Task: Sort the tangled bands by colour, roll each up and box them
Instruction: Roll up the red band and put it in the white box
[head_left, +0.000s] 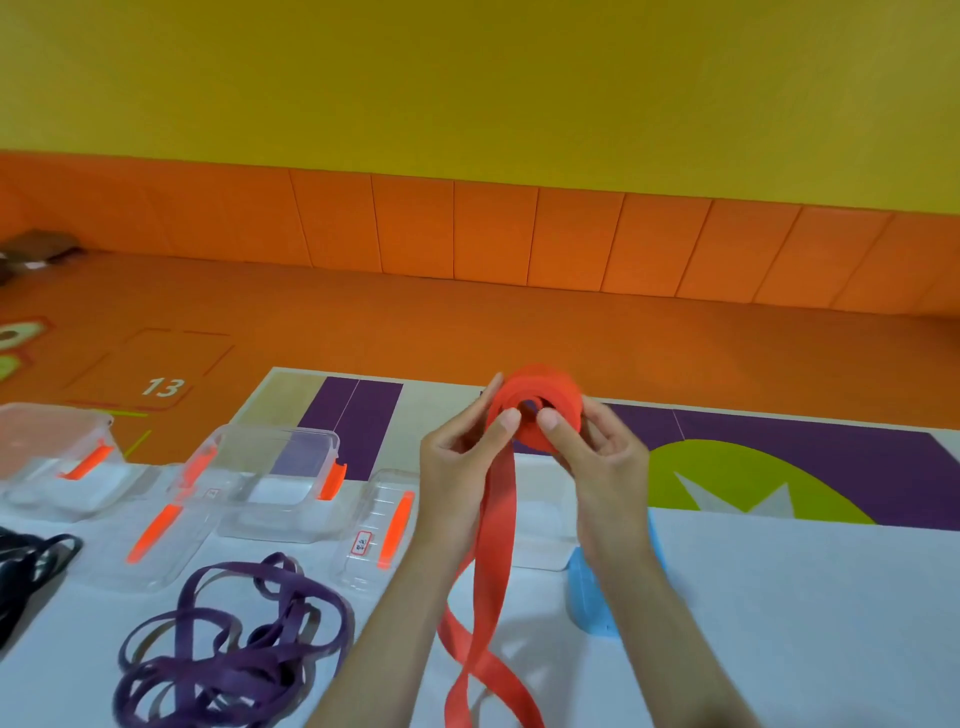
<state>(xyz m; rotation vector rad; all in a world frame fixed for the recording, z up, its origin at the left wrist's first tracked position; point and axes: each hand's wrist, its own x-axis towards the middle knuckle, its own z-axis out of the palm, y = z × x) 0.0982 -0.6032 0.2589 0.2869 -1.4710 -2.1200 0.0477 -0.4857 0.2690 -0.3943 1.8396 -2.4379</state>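
A red band (535, 402) is partly wound into a roll held up above the table. My left hand (462, 452) pinches the roll's left side, thumb on its face. My right hand (597, 447) grips the right side, thumb near the hollow centre. The band's loose tail (485, 597) hangs down between my forearms and twists near the bottom edge. A purple band (234, 639) lies tangled on the white table cover at the lower left. A dark band (31, 566) lies at the far left edge. A blue band (587, 597) shows partly behind my right forearm.
Several clear plastic boxes with orange latches stand in a row at the left: one (52, 457) at the far left, one (280, 467) in the middle, and lids (379, 525) lying flat. Beyond the table edge lie an orange floor and padded wall.
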